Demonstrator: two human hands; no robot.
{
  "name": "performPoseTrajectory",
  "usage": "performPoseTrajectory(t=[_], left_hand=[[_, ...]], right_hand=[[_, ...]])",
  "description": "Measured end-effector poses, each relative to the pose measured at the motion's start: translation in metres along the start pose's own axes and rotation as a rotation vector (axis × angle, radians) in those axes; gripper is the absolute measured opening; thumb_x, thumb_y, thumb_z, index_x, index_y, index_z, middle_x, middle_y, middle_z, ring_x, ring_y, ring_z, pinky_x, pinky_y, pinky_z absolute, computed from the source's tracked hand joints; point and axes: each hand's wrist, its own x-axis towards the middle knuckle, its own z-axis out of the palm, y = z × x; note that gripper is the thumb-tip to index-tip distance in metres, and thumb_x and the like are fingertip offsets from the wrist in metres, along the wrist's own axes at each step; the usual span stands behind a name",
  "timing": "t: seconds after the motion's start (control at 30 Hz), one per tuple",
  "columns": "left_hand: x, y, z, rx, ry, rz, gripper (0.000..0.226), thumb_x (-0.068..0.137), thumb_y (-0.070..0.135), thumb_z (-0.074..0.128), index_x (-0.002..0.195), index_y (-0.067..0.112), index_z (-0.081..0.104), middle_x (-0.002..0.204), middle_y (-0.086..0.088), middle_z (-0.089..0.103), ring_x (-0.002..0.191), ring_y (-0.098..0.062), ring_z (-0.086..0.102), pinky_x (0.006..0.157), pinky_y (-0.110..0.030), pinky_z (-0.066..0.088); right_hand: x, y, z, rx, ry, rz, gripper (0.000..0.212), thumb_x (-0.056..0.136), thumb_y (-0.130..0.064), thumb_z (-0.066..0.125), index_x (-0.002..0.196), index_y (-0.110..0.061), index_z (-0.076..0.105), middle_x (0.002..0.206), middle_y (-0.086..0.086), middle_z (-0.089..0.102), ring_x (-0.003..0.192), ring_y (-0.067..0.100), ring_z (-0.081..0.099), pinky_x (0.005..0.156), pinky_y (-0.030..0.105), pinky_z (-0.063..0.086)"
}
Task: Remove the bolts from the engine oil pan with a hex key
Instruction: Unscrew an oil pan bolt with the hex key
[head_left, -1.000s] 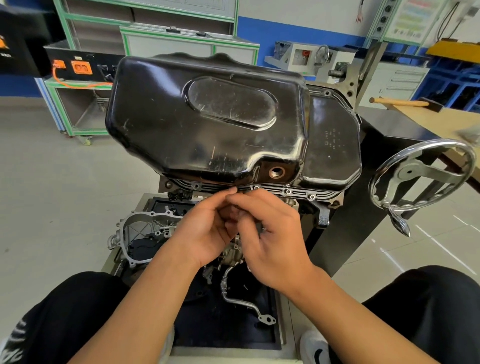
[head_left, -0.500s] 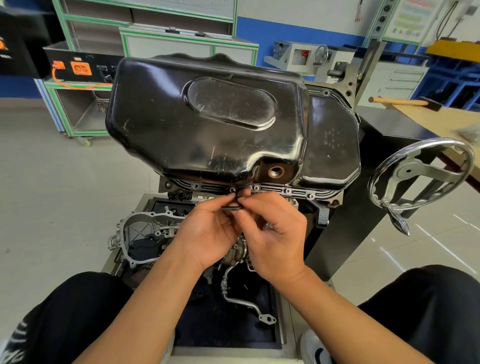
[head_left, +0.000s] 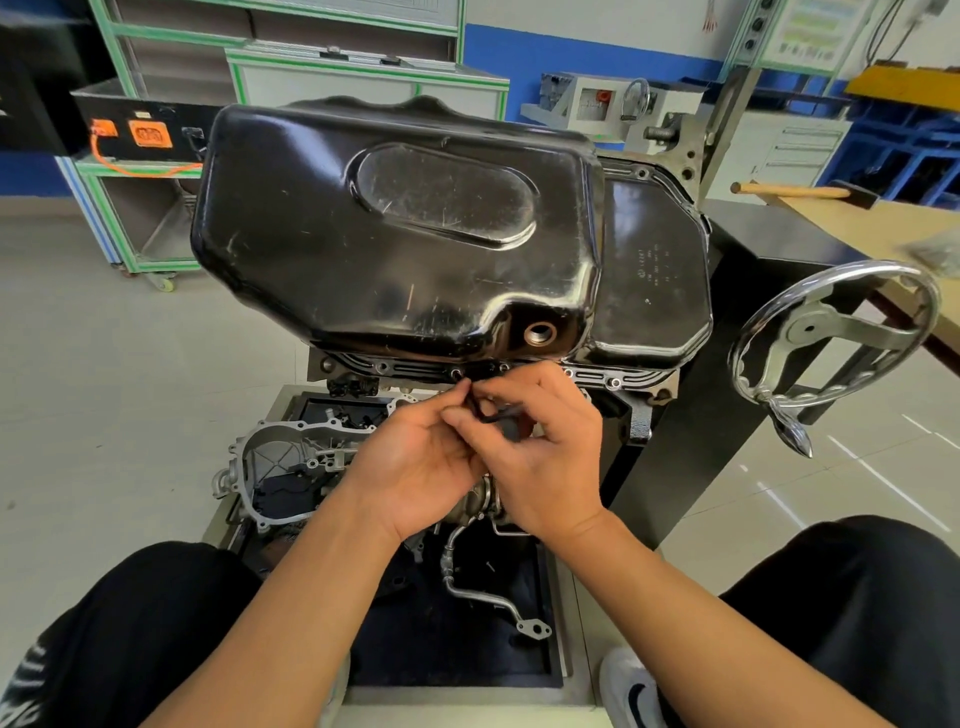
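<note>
A glossy black oil pan (head_left: 395, 228) sits bolted on an upturned engine, its flange (head_left: 592, 375) running along the near edge with several bolt heads such as the bolt (head_left: 614, 383). Just under the flange's middle, both hands meet around a small black hex key (head_left: 493, 413). My left hand (head_left: 415, 457) pinches the key's upper end near a flange hole (head_left: 455, 373). Curled fingers of my right hand (head_left: 545, 452) hold the key's bent arm. The key's tip is hidden by fingertips.
A chrome handwheel (head_left: 831, 338) juts out at the right of the engine stand. Below the hands lies a tray with an aluminium cover (head_left: 280, 457) and a metal pipe (head_left: 483, 597). A wooden-handled hammer (head_left: 800, 191) rests on the bench, far right. My knees frame the tray.
Both hands have risen slightly toward the flange, and the hex key now shows between the fingers with its end close to a flange hole.
</note>
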Motion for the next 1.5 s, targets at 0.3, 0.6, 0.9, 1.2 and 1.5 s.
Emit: performPoseTrajectory(t=[0.3, 0.6, 0.9, 1.2, 1.5], left_hand=[[0.008, -0.013, -0.001, 0.106, 0.063, 0.068, 0.045, 0.088, 0.04, 0.059, 0.119, 0.008, 0.068, 0.126, -0.013, 0.062, 0.123, -0.026, 0.057, 0.114, -0.039, 0.037], [0.007, -0.004, -0.004, 0.089, 0.142, 0.04, 0.031, 0.078, 0.034, 0.069, 0.091, 0.007, 0.077, 0.096, -0.008, 0.07, 0.101, -0.02, 0.066, 0.105, -0.034, 0.046], [0.008, -0.007, -0.002, -0.196, -0.002, 0.076, 0.023, 0.086, 0.016, 0.058, 0.093, 0.001, 0.073, 0.091, -0.011, 0.071, 0.085, -0.022, 0.074, 0.076, -0.032, 0.061], [0.009, -0.008, -0.005, -0.006, 0.137, 0.065, 0.058, 0.078, 0.039, 0.071, 0.127, 0.009, 0.062, 0.124, -0.008, 0.057, 0.125, -0.021, 0.056, 0.111, -0.034, 0.042], [0.009, -0.004, -0.007, -0.105, 0.058, 0.076, 0.021, 0.087, 0.017, 0.06, 0.094, 0.001, 0.072, 0.086, -0.007, 0.068, 0.076, -0.016, 0.071, 0.072, -0.029, 0.061]], right_hand=[[-0.003, 0.006, 0.007, -0.032, 0.065, -0.016, 0.012, 0.08, -0.003, 0.08, 0.092, -0.006, 0.079, 0.071, 0.008, 0.058, 0.069, 0.024, 0.055, 0.062, 0.035, 0.048], [-0.013, 0.01, 0.011, -0.146, -0.113, -0.14, 0.02, 0.09, -0.001, 0.069, 0.11, 0.002, 0.073, 0.08, 0.008, 0.057, 0.078, 0.017, 0.051, 0.071, 0.025, 0.045], [-0.001, 0.0, 0.014, 0.013, 0.122, 0.057, 0.015, 0.071, 0.004, 0.086, 0.082, 0.001, 0.076, 0.078, 0.004, 0.06, 0.071, 0.003, 0.054, 0.069, 0.011, 0.044], [-0.01, 0.015, 0.011, -0.142, -0.054, -0.215, 0.02, 0.084, 0.009, 0.071, 0.104, 0.006, 0.074, 0.079, 0.012, 0.062, 0.074, 0.021, 0.057, 0.066, 0.031, 0.05], [-0.004, 0.009, 0.006, -0.064, 0.03, -0.052, 0.021, 0.078, -0.009, 0.084, 0.095, -0.001, 0.076, 0.084, 0.008, 0.064, 0.079, 0.014, 0.059, 0.071, 0.019, 0.049]])
